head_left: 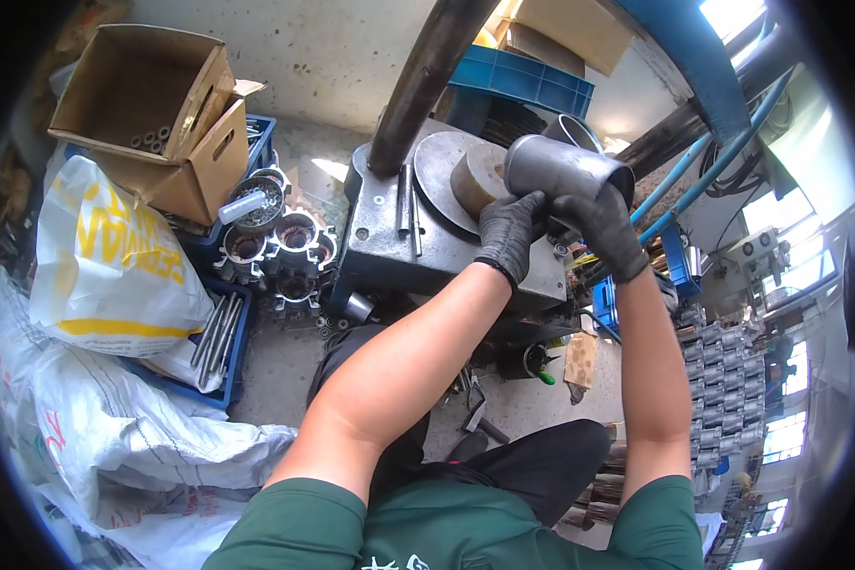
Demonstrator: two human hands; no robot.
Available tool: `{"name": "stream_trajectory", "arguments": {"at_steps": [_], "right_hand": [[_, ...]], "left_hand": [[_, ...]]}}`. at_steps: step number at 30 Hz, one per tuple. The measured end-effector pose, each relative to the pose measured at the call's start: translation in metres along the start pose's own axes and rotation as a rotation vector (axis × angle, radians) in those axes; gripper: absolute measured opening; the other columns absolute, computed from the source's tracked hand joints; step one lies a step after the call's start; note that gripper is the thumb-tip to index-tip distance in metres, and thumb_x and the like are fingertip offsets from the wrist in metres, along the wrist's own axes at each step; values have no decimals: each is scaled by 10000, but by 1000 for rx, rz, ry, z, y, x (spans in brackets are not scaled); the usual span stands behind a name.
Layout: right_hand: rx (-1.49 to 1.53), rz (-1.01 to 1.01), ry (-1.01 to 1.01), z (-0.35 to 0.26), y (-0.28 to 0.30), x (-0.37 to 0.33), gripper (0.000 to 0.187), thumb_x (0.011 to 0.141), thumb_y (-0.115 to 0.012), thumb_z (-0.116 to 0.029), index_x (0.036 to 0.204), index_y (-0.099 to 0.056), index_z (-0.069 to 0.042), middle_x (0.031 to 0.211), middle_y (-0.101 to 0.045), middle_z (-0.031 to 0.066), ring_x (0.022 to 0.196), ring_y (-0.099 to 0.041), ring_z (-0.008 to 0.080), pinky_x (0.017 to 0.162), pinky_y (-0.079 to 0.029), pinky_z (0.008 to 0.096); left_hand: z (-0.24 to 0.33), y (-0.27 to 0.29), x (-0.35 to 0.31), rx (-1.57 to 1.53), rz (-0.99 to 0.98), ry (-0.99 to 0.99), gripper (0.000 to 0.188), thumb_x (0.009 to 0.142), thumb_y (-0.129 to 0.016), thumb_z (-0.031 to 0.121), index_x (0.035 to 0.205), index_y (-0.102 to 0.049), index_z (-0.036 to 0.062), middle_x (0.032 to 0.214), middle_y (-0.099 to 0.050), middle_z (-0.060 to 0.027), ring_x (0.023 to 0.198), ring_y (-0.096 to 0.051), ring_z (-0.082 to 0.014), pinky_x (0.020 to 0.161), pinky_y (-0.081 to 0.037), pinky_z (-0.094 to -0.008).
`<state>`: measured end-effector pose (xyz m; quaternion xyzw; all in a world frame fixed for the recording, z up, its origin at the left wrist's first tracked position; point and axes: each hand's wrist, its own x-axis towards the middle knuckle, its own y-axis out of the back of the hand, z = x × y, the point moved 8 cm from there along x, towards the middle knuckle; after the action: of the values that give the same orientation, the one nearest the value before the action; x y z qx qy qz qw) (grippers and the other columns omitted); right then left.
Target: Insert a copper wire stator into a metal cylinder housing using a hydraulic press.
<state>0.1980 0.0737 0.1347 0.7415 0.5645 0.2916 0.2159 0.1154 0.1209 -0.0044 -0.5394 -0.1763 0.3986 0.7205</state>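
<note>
Both my hands wear dark grey gloves and hold a grey metal cylinder (562, 167), tilted on its side with its open end to the right. My left hand (509, 236) grips it from below near its middle. At the open rim, my right hand (602, 232) is closed on the wall; some of its fingers are hidden. The cylinder is above and partly in front of a round metal block (477, 180) on a flat disc (433, 171). Beneath these is the steel bed (375, 242) of a press-like machine. A metal rod (405, 201) and a thinner one lie on the bed, left of my left hand.
A dark steel column (423, 85) rises behind the bed, with a blue crate (527, 78) beyond. Cardboard boxes (142, 90), motor housings (294, 233), a plastic bag (114, 261) and a blue bin of rods (242, 380) stand left. Stacked metal castings (724, 380) are right.
</note>
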Motion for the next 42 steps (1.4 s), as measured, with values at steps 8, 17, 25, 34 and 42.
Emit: {"name": "stream_trajectory", "arguments": {"at_steps": [8, 17, 25, 34, 42], "right_hand": [[-1232, -371, 656, -18, -37, 132, 437, 925, -721, -14, 1286, -737, -259, 1030, -740, 130, 991, -735, 293, 938, -596, 376], [-565, -237, 153, -21, -30, 177, 394, 1036, -648, -446, 1120, -778, -84, 1105, -748, 128, 1028, -687, 267, 1038, -499, 383], [-1227, -111, 437, -88, 1, 103, 458, 893, -774, -146, 1344, -694, -129, 1129, -749, 142, 1020, -728, 332, 929, -569, 488], [-718, 38, 587, -15, 11, -73, 229, 924, -685, -66, 1150, -650, -55, 1085, -684, 165, 958, -706, 391, 881, -587, 470], [-564, -288, -316, 237, 51, -255, 157, 906, -713, -107, 1044, -765, -55, 955, -764, 199, 912, -742, 382, 835, -583, 453]], "left_hand": [[30, 31, 25, 299, 63, 49, 164, 947, -730, 104, 1065, -738, -10, 867, -747, -126, 722, -745, -258, 620, -611, -339], [65, 23, 1, 935, -15, -156, 263, 984, -713, 94, 1235, -717, 16, 994, -757, -103, 868, -723, -181, 721, -595, -298], [61, 7, -16, 1714, -245, -361, 402, 942, -727, 288, 1238, -733, 16, 1151, -765, -225, 1097, -731, -370, 1002, -549, -429], [26, 16, -23, 1899, -529, -386, 377, 876, -763, 180, 1235, -739, 68, 1206, -714, -191, 1147, -697, -362, 1024, -547, -430], [-46, 24, -36, 2232, -732, -701, 276, 809, -810, 257, 1052, -740, 148, 1139, -697, -126, 1113, -629, -374, 960, -543, -483]]}}
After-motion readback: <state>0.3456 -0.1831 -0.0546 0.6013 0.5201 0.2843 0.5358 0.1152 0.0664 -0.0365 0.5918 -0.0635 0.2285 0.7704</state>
